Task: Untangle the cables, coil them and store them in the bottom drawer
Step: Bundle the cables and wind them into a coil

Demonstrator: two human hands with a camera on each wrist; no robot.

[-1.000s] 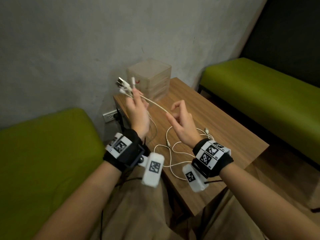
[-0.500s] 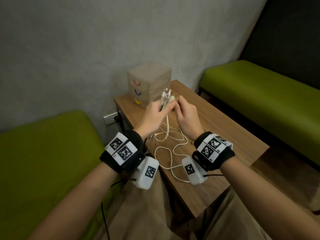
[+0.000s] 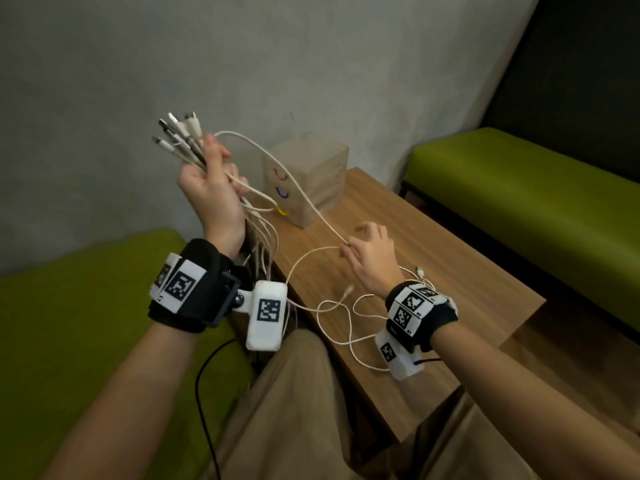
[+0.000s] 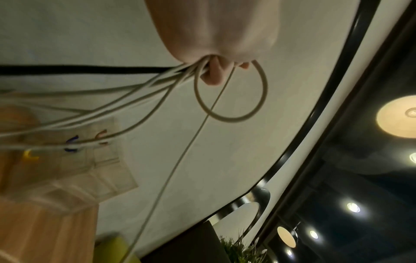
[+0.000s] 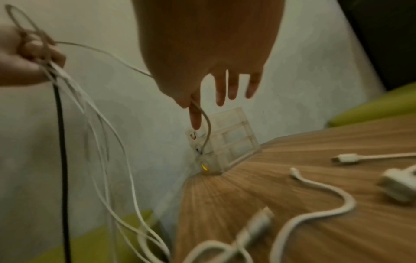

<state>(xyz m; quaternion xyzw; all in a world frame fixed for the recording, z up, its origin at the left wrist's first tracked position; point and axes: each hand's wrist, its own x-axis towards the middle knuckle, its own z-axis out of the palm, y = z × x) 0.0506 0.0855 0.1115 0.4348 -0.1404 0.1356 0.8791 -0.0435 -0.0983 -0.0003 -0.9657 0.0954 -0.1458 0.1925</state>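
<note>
Left hand point(image 3: 207, 188) fisting the cable bundle point(image 3: 180, 140), right hand point(image 3: 370, 258) pinching one white cable point(image 3: 304, 199); probably cinches a knot if yanked.

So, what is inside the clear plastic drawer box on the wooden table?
Through the walls of the clear plastic drawer box on the wooden table nothing shows inside. All three drawers are closed, with red, blue and yellow handles. The walls are cloudy and the pictures blurred, so small contents may be hidden.

Drawer box point(image 3: 313, 183) at table point(image 3: 464, 271) rear; loose cables point(image 3: 349, 320) before it, apparently
</note>
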